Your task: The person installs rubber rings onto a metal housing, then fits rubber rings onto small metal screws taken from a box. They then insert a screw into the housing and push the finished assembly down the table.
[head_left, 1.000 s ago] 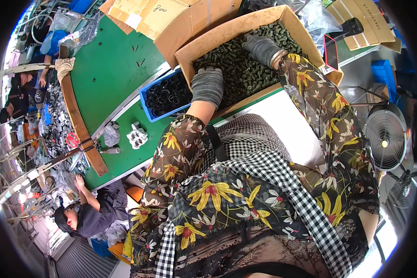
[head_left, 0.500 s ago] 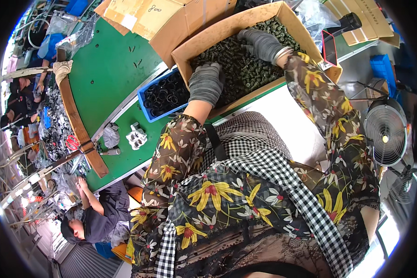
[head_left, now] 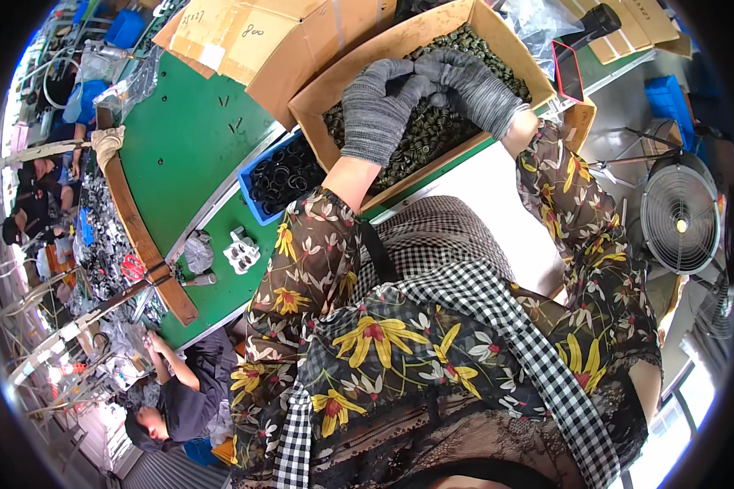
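My two hands, in grey knitted gloves, meet above a cardboard box [head_left: 308, 122] filled with small dark ribbed cylindrical parts [head_left: 420, 151]. My left hand [head_left: 375, 114] has its fingers curled in toward the right one. Bent at the wrist, my right hand [head_left: 477, 91] has its fingertips pressed against the left fingertips. Whatever is between the fingers is hidden by the gloves. Just left of the box stands a blue tray [head_left: 255, 205] of black rings [head_left: 285, 173].
A larger cardboard box [head_left: 281, 49] with raised flaps adjoins at the back left. On the green table [head_left: 183, 147] lie a white moulded piece [head_left: 241, 251] and a grey bundle [head_left: 198, 251]. A curved wooden bar [head_left: 126, 196] crosses the left side. A fan [head_left: 680, 220] stands right; a co-worker [head_left: 192, 383] sits lower left.
My hands were apart, fingers down among the small parts at the left and right of the box. They have lifted and come together over its middle. The view has shifted slightly.
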